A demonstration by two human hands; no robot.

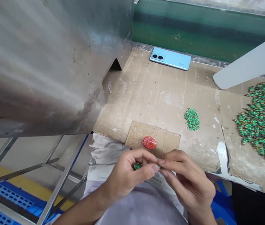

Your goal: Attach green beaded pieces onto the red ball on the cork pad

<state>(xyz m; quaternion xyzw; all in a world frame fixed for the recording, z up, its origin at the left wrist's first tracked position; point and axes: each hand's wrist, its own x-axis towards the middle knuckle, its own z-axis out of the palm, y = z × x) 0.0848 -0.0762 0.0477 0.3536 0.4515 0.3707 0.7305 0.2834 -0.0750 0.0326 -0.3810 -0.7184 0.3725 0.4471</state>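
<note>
My left hand is curled around a few small green components, which show between its fingers and thumb. My right hand pinches a tiny green piece at its fingertips, close to my left thumb. Just beyond the hands, a red glossy oval object lies on a cork-speckled cardboard pad. A small pile of green components lies to the right of the pad. A much larger heap of them spreads along the right side of the cardboard-covered bench.
A large steel hood overhangs the left side, above a metal frame. A light blue phone lies face down at the bench's far edge. A white plastic blade juts in from the upper right.
</note>
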